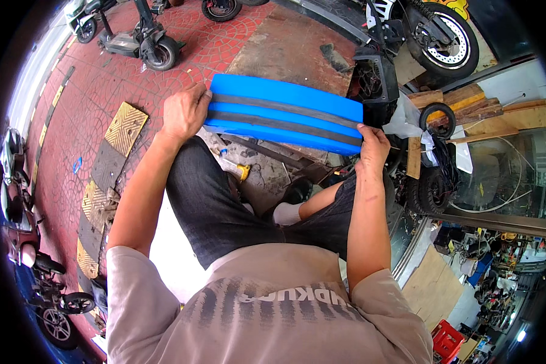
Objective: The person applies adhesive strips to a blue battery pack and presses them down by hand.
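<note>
A long, flat blue battery pack spans the gap between my hands above my knees, tilted slightly down toward the right. Two dark grey strips run along its length over the smooth blue wrap. My left hand is closed on its left end, thumb on the near face and fingers curled round the edge. At the right end my right hand grips the lower corner, its thumb on the striped face and the other fingers partly hidden. A yellow-handled tool lies on the ground below the pack.
A speed-bump strip and an electric scooter are to the left on red paving. Wood pieces, small tyres and a glass panel stand right. A scooter wheel is far right, a red crate lower right.
</note>
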Demonstrator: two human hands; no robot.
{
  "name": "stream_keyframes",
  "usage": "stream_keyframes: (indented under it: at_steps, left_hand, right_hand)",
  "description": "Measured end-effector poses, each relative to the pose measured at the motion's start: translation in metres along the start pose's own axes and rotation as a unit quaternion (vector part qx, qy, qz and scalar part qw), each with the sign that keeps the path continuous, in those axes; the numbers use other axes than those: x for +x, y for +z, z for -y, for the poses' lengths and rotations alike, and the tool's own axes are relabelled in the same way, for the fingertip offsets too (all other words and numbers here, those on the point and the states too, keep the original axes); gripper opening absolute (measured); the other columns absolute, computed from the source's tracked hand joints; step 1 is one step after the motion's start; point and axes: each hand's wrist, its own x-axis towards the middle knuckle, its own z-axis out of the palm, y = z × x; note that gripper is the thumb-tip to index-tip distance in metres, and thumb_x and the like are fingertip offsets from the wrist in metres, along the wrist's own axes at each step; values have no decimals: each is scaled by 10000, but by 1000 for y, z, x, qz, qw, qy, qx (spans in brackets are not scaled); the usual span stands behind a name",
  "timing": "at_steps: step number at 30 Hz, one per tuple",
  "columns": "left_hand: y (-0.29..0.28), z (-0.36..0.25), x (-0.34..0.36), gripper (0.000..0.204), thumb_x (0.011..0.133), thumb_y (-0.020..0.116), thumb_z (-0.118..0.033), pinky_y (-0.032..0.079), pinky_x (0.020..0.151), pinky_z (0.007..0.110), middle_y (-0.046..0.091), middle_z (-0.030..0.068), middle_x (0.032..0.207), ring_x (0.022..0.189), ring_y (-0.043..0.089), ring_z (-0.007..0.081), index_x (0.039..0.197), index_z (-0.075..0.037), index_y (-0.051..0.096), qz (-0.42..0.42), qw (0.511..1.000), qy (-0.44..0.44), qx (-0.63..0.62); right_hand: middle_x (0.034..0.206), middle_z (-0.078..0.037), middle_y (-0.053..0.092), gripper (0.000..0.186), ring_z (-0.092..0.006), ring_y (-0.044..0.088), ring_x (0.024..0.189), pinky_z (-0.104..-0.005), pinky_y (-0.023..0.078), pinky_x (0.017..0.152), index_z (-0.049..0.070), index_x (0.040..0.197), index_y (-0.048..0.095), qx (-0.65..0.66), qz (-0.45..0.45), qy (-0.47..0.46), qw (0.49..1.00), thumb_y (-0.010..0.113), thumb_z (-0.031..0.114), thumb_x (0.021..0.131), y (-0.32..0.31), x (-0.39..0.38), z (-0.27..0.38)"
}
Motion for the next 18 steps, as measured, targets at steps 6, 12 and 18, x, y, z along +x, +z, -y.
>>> stream_keyframes:
  at_steps: [6, 12, 18]
  left_hand:
    - [1, 1, -1, 277, 1007, 590, -290, 506, 757, 533, 676, 258, 902, 891, 661, 482, 1023, -32, 687, 0, 1000, -15, -23]
    - [1, 1, 1, 261, 1009, 581, -269, 502, 767, 518, 669, 239, 932, 902, 655, 470, 1012, -24, 672, 14, 999, -22, -26]
    - [1, 1, -1, 262, 1011, 577, -284, 509, 764, 531, 690, 224, 947, 908, 664, 462, 972, -41, 667, -15, 999, -9, -39]
  right_hand:
    - [843, -32, 648, 131, -133, 565, 775, -299, 447, 745, 2, 861, 689, -25, -17, -15, 999, 799, 66, 831, 4, -2, -1]
    - [853, -32, 658, 129, -141, 577, 775, -297, 455, 747, -1, 863, 694, -13, -23, -14, 1000, 799, 66, 834, 3, 0, -6]
    - [905, -51, 699, 131, -148, 603, 830, -301, 462, 822, 3, 893, 715, 0, -13, -9, 1000, 816, 51, 824, -1, 1, -7]
